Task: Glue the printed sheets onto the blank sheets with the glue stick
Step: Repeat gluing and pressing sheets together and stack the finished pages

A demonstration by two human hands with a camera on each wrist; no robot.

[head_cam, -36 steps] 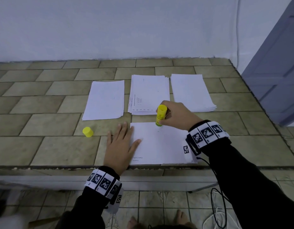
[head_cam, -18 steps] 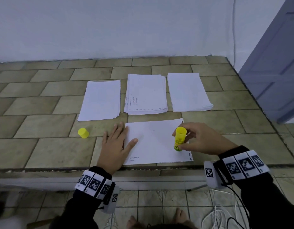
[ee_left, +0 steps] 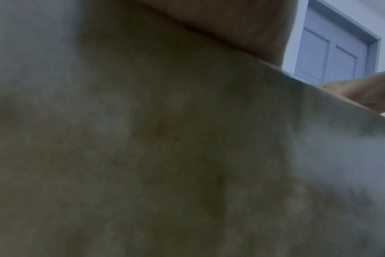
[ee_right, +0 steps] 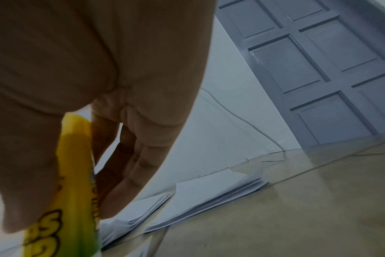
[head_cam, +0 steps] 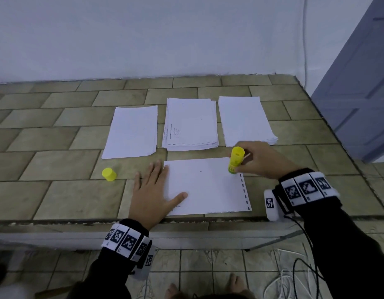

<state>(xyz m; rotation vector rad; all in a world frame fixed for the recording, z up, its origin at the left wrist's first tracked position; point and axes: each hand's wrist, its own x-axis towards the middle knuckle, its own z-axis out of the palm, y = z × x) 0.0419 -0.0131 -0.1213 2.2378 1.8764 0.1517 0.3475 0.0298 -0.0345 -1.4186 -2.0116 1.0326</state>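
Note:
A white sheet [head_cam: 208, 186] with a dashed right edge lies near the front edge of the tiled table [head_cam: 57, 165]. My left hand [head_cam: 153, 190] lies flat on the sheet's left side, fingers straight, thumb on the paper. My right hand [head_cam: 259, 159] grips the yellow glue stick [head_cam: 236, 160], held upright with its tip down on the sheet's far right corner. In the right wrist view the glue stick [ee_right: 75, 191] sits between thumb and curled fingers. The yellow cap [head_cam: 109, 174] stands on the table left of my left hand.
Three paper piles lie behind the sheet: a blank one [head_cam: 132, 131] at the left, a printed stack [head_cam: 191, 124] in the middle, a blank stack [head_cam: 246, 120] at the right. The table's right edge meets a grey door [head_cam: 363, 87]. White cables [head_cam: 294, 281] lie on the floor.
My right hand has carried the glue stick from the sheet's near right part up to its far right corner. The left hand stays flat on the sheet.

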